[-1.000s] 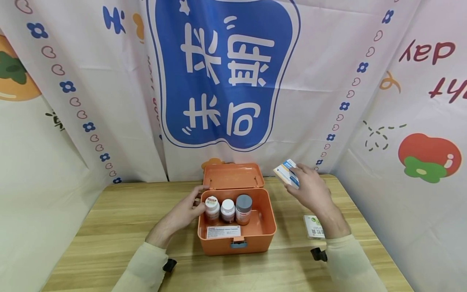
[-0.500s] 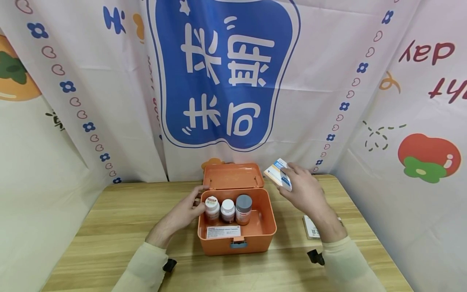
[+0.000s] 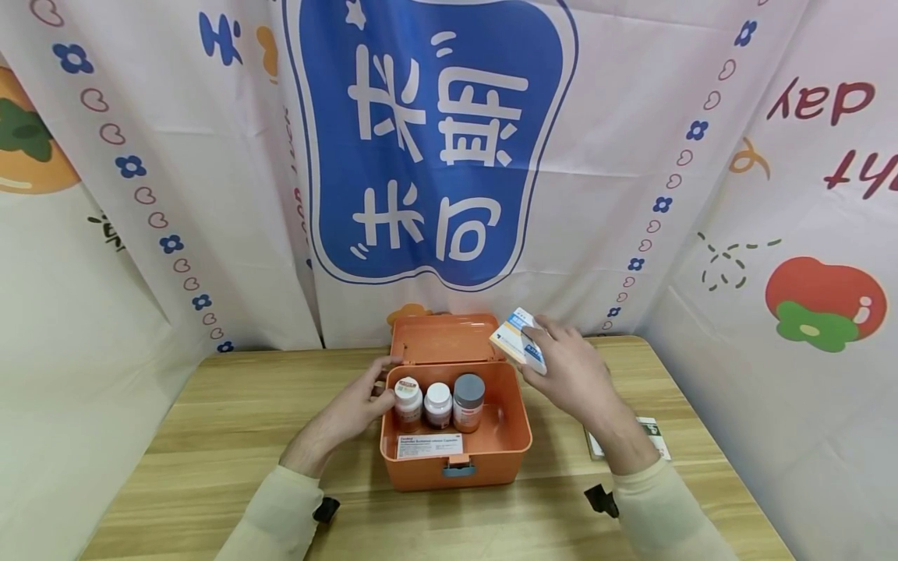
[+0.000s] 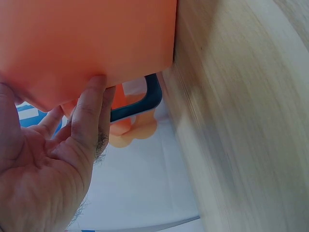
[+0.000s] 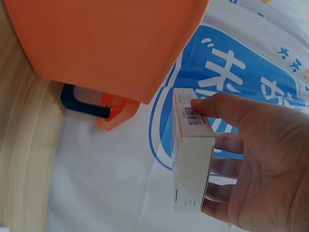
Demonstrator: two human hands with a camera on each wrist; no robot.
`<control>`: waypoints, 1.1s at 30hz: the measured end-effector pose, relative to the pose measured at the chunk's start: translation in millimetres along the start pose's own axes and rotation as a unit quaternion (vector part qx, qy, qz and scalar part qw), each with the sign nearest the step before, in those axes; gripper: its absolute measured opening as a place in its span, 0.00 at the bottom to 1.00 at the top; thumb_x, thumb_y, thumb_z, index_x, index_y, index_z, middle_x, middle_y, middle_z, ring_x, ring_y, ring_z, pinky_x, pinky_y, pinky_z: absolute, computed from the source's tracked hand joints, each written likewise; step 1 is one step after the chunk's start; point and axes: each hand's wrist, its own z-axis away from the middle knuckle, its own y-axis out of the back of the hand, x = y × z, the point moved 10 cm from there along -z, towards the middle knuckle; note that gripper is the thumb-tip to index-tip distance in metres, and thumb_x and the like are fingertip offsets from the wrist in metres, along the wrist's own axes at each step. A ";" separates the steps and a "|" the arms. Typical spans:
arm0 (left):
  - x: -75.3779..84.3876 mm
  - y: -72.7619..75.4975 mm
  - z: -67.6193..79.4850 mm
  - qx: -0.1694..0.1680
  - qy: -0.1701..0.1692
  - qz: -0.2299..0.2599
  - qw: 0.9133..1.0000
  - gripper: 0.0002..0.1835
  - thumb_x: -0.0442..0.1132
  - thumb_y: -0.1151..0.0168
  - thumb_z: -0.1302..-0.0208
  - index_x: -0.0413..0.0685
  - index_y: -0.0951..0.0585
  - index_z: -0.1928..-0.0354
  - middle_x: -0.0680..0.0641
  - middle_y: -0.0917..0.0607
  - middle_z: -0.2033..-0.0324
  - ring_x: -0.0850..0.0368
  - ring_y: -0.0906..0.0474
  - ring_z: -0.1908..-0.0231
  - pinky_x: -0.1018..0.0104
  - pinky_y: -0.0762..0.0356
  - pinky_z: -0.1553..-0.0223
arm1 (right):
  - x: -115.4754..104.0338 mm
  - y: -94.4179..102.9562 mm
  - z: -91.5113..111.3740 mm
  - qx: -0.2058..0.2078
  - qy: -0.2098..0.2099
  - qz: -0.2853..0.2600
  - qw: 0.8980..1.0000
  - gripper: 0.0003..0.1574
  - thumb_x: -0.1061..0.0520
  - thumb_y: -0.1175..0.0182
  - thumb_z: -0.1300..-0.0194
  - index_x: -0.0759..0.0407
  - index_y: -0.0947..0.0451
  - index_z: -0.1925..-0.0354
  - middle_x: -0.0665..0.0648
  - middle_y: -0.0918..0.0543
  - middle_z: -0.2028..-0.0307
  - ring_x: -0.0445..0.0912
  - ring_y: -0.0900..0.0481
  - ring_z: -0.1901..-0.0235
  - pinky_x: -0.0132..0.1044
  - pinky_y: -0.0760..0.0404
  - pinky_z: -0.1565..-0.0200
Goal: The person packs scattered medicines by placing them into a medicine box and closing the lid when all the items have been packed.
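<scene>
Our right hand (image 3: pixel 571 370) pinches a blue-and-white medicine carton (image 3: pixel 515 339), aloft near the right rear corner of the open orange box (image 3: pixel 491 472). Our left hand (image 3: pixel 356 403) rests relaxed fingers against the box's left side.

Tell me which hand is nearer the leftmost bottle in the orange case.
Left. The left hand touches the orange case on its left side, close beside the leftmost bottle; the right hand is across by the case's right rear corner, holding a white-and-blue carton.

Right grip (image 3: pixel 571 372) and white-blue carton (image 3: pixel 515 340) moved left, nearer orange case (image 3: pixel 421 474); right end of green-white box (image 3: pixel 656 444) now uncovered.
</scene>
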 end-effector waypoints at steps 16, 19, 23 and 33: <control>0.0 -0.2 -0.3 -0.001 -0.002 0.001 1.000 0.33 0.35 0.46 0.27 0.55 0.38 0.22 0.36 0.23 0.34 0.46 0.18 0.43 0.59 0.19 0.43 | -30.5 -4.3 3.4 -0.019 0.028 0.008 0.999 0.40 0.39 0.30 0.35 0.47 0.24 0.28 0.57 0.25 0.26 0.59 0.23 0.30 0.61 0.17 0.37; 0.0 0.0 -0.2 0.001 -0.003 0.000 1.000 0.33 0.35 0.46 0.27 0.55 0.38 0.22 0.36 0.23 0.35 0.47 0.18 0.43 0.59 0.19 0.43 | -36.7 -4.6 4.6 -0.020 0.034 0.011 0.999 0.39 0.40 0.29 0.35 0.46 0.23 0.29 0.56 0.25 0.26 0.58 0.23 0.30 0.60 0.16 0.38; 0.1 0.5 -0.1 0.003 -0.004 -0.002 1.000 0.33 0.35 0.46 0.28 0.54 0.38 0.23 0.37 0.23 0.35 0.47 0.18 0.44 0.58 0.19 0.43 | -45.1 -4.5 6.2 -0.018 0.046 0.013 0.999 0.38 0.41 0.29 0.36 0.46 0.23 0.30 0.56 0.24 0.26 0.57 0.22 0.31 0.59 0.16 0.38; 0.5 0.2 -0.2 0.003 -0.004 -0.004 1.000 0.33 0.35 0.46 0.28 0.53 0.38 0.22 0.37 0.22 0.36 0.48 0.18 0.44 0.60 0.19 0.44 | -65.8 -7.5 11.5 -0.019 0.073 0.018 0.997 0.39 0.41 0.28 0.37 0.44 0.23 0.29 0.54 0.25 0.25 0.56 0.23 0.30 0.58 0.17 0.36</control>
